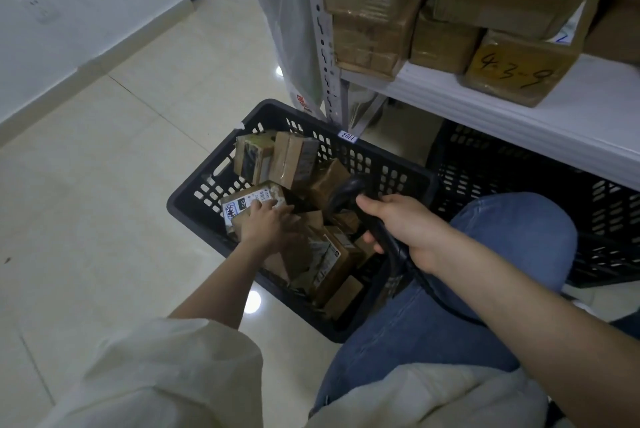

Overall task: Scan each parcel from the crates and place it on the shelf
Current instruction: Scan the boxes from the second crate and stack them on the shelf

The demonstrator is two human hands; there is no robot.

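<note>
A black plastic crate [194,200] on the floor holds several brown cardboard parcels. My left hand [265,225] reaches down into it, fingers laid on a labelled parcel [247,202] at the crate's left side. My right hand [403,225] grips the handle of a black barcode scanner [349,190], whose head points down over the parcels; its cable runs back under my forearm. The white shelf [519,115] at upper right carries taped cardboard boxes, one marked "4-3-9" [516,72].
A second black crate [519,167] stands under the shelf to the right, behind my jeans-clad knee [512,240]. The shelf's perforated metal upright [323,32] rises beside the first crate, with a plastic bag [287,25] hanging by it. Tiled floor lies to the left.
</note>
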